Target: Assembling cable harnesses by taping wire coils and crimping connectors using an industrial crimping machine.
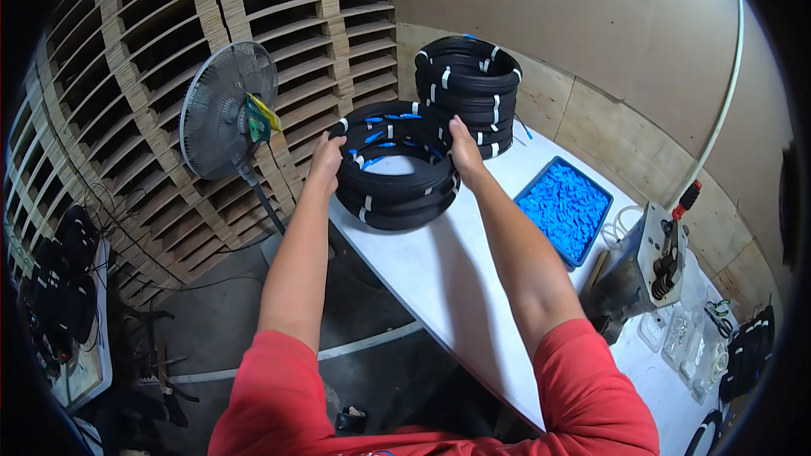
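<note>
A stack of black coils (pixel 397 209) is gripped from both sides: its left rim by the left hand (pixel 326 159), its right rim by the right hand (pixel 465 152). The rings are held roughly level, openings upward, at the left edge of the white table (pixel 422 274); contact cannot be told. The taller coil stack (pixel 470 86) is placed just beyond, rightward, nearer the right hand.

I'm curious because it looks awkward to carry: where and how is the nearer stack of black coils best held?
Probably by opposite outer sides, coming from left and right, as the left hand and right hand do. The nearer stack of black coils is a round pile of loops, open in the middle, so a two-sided grip should help keep it together.
</note>
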